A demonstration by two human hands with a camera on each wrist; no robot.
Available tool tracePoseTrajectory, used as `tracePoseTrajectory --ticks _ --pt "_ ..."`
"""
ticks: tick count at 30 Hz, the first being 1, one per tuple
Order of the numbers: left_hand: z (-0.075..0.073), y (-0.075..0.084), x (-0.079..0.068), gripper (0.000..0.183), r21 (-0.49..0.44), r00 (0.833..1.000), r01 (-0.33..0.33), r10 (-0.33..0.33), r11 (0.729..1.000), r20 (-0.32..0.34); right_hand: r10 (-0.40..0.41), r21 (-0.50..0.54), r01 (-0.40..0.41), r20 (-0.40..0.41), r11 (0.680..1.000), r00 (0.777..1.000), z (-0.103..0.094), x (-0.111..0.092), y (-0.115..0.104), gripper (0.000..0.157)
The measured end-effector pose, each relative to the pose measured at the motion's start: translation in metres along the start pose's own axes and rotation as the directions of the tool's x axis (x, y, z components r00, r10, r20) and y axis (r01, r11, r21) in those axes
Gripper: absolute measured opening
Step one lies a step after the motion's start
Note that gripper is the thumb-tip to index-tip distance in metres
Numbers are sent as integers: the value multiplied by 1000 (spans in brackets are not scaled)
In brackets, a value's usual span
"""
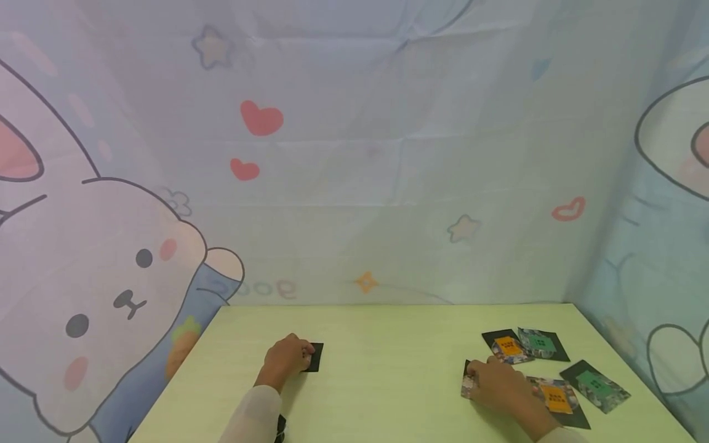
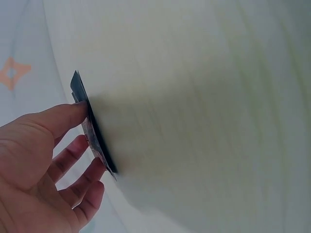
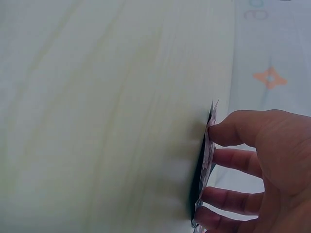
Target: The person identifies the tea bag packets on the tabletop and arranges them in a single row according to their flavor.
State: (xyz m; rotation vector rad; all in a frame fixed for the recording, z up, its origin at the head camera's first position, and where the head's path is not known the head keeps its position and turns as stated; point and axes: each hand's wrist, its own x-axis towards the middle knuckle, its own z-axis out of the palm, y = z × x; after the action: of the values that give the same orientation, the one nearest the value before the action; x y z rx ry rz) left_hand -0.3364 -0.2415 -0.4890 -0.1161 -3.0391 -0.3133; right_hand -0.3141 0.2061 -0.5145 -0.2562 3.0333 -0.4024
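At the left of the table, my left hand (image 1: 285, 360) holds a flat dark card (image 1: 316, 357) with a printed side. In the left wrist view the thumb and fingertips grip this card (image 2: 99, 138), which stands edge-on to the camera and shows more than one thin layer at its edge. On the right, my right hand (image 1: 496, 383) holds a similar dark card (image 1: 467, 386) with a patterned face. The right wrist view has that card (image 3: 206, 160) tilted edge-on, gripped by thumb and fingers. The palms hide part of both cards in the head view.
Right of my right hand lie several dark printed cards: one with an orange label (image 1: 508, 346), one with a green label (image 1: 540, 343), another orange one (image 1: 558, 399) and another green one (image 1: 595, 384). A cartoon-printed cloth (image 1: 388, 184) hangs behind the pale table (image 1: 382, 369).
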Motion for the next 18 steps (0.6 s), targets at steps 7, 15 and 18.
tracePoseTrajectory --ticks 7,15,18 --pt "-1 -7 -1 17 10 1000 0 0 1000 -7 -29 -42 28 -22 999 999 -2 -1 -7 33" --pt "-3 -10 -3 16 -17 1000 2 -2 1000 -12 -63 -4 63 -37 998 997 -1 2 -19 29" --pt "0 -11 -2 16 -30 1000 1 -1 1000 -17 -73 6 73 -42 997 996 3 6 -25 29"
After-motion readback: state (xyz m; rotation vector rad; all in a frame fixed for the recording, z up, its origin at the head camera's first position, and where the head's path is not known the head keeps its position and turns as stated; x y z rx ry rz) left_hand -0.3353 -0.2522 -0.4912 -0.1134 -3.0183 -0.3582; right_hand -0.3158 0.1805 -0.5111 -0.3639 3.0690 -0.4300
